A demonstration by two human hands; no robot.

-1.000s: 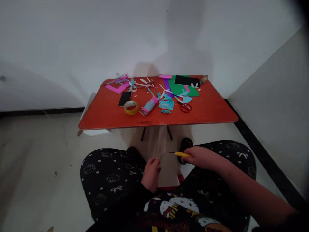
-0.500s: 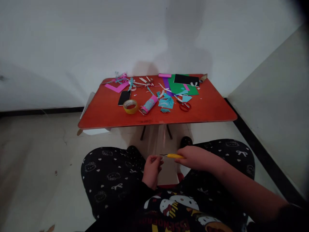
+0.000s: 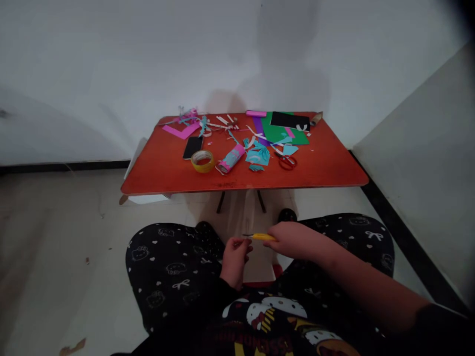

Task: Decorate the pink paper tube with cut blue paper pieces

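The yellow-handled tool (image 3: 262,237) has moved leftward, long axis crosswise, pointing left.

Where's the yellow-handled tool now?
Head view, right of centre, below the red table in frame: the yellow-handled tool is in the grip of the right hand, tip by the left hand.

Your yellow-handled tool (image 3: 263,237) has a smooth, plastic-looking grip and a thin, metallic-looking tip. The clear strip (image 3: 249,210) looks like thin, shiny plastic film, and the tape roll (image 3: 202,168) like glossy plastic. You face a smooth red tabletop (image 3: 319,173), scuffed dark near its front edge. The green sheet (image 3: 277,135) looks like matt paper, your trousers (image 3: 174,254) like matt cloth.
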